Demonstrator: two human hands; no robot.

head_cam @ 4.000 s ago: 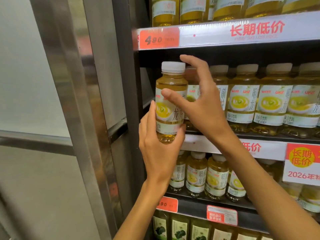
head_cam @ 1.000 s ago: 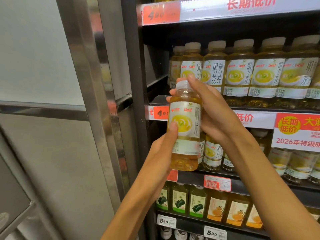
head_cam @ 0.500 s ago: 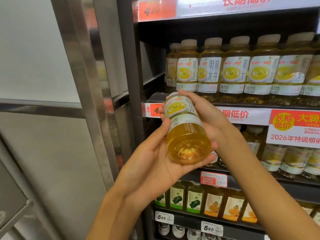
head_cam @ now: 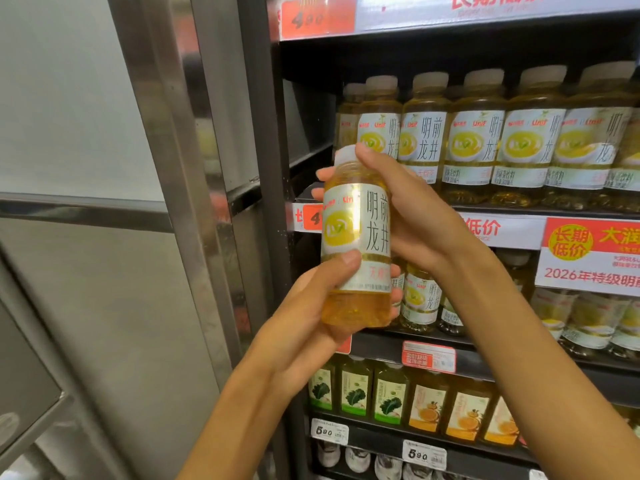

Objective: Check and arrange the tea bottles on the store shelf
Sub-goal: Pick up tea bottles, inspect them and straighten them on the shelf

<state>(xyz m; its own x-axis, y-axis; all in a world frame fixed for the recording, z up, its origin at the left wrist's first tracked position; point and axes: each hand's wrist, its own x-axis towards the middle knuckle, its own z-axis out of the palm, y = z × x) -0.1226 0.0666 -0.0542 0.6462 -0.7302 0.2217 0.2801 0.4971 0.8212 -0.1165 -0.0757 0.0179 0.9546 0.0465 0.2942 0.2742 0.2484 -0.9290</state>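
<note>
Bottle (head_cam: 356, 244) upright before shelf (head_cam: 502, 230), my left hand (head_cam: 311, 317) gripping its base, my right hand (head_cam: 408, 209) gripping its neck.

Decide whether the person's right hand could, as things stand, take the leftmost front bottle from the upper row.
Probably not at once. The right hand grips the held bottle near its cap, as the left hand does lower down. That shelf bottle stands unblocked just behind, so releasing first should free the way.
</note>
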